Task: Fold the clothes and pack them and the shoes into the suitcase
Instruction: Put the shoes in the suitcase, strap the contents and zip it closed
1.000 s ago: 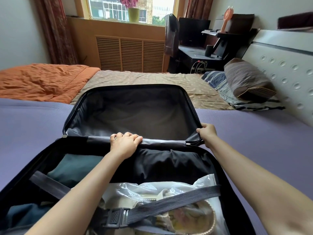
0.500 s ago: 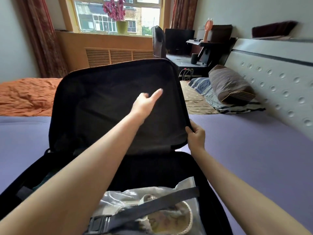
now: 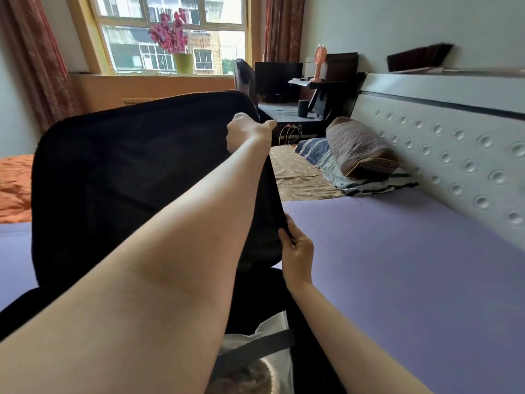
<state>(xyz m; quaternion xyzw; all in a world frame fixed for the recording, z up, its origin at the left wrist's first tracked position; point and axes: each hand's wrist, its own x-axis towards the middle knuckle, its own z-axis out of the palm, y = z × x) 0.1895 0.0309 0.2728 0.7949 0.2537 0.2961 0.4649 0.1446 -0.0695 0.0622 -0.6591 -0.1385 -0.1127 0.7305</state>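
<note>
Black fabric fills the middle: one suitcase (image 3: 255, 291) lies on the purple-covered bed (image 3: 397, 265), and its raised lid (image 3: 127, 180) hides most of the base. Two hands hold that lid. The left hand (image 3: 247, 132) curls over its top right corner, and the right hand (image 3: 297, 251) pinches its right edge lower down. One plastic bag (image 3: 272, 328) lies under one strap (image 3: 255, 348), half hidden by the left forearm, its contents blurred.

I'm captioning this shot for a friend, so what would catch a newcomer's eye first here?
The big black suitcase lid stands half-raised across the middle, the left hand gripping its far corner and the right hand pinching its right edge. Beside it the purple mat spreads right, with a striped pillow by the headboard.
</note>
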